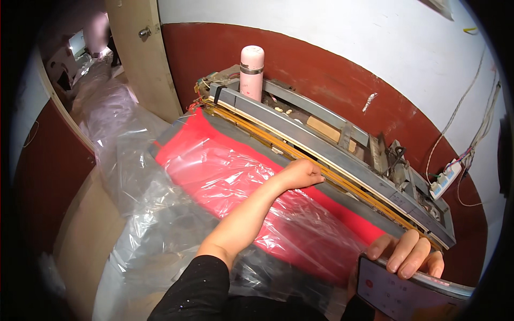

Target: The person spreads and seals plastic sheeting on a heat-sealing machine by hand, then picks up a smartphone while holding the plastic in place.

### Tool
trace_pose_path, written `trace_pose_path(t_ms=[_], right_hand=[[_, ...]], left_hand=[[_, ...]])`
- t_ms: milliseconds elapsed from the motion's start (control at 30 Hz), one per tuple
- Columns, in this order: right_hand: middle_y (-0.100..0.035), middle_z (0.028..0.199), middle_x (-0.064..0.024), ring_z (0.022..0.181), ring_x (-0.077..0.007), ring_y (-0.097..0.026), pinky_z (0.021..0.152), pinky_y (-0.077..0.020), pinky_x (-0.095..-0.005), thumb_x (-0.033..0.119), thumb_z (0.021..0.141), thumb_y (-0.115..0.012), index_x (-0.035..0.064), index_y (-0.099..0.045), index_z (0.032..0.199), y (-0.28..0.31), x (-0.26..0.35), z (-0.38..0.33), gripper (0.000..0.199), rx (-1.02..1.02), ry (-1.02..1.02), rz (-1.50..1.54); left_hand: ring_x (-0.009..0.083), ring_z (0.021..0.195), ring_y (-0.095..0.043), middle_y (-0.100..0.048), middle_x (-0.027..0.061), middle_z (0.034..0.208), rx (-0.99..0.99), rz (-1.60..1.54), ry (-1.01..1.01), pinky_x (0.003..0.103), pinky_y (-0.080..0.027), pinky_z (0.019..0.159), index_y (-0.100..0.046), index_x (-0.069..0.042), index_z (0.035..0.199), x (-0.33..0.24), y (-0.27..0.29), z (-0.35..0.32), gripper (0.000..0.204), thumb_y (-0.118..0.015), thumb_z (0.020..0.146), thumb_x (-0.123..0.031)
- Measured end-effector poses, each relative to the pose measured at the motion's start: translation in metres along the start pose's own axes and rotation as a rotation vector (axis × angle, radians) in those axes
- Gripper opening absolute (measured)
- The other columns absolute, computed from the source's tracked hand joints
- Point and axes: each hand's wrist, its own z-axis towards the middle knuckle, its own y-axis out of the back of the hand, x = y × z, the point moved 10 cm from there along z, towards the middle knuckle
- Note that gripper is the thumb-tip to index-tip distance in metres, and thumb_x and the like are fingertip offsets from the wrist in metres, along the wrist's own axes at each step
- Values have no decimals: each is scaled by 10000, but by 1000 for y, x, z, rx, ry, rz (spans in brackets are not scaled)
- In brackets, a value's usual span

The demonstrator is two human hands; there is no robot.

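Clear film (142, 187) is lying over a red sheet (305, 224) near of the machine (321, 150), likely light, slippery, best pinched far-side, where the left hand (301, 174) is resting curled, hold unclear, while the right hand (408, 254) is gripping a phone (404, 294).

Pink flask (251, 75), beige door (145, 59), white power strip (446, 180)

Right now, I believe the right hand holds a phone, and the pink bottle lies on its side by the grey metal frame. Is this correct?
Not quite: the head view shows the pink bottle standing upright by the grey metal frame. The right hand does hold a phone.
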Motion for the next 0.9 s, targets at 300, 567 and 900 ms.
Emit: trace_pose_path(t_ms=[300,567,900], right_hand=[[-466,764,-77,723,-183,-419,590,-421,-383,315,930,-367,102,-539,1100,11,2,1,323,-26,-14,42],[-468,794,-73,744,-178,-428,601,-428,-388,308,932,-373,123,-531,1119,0,-7,0,308,53,-40,56],[-490,830,-78,763,-184,-442,620,-439,-398,312,936,-357,130,-514,1163,8,-5,-3,331,110,-68,47]], left_hand=[[286,611,-568,-574,124,631,-3,8,0,378,-428,558,-603,-59,661,1,-11,6,251,-624,743,-296],[260,551,-541,-534,105,561,-6,0,37,373,-404,521,-570,-43,619,15,-3,-4,259,-626,743,-264],[264,536,-504,-503,109,568,2,-27,11,367,-383,521,-503,-28,583,8,-4,-2,307,-609,770,-246]])
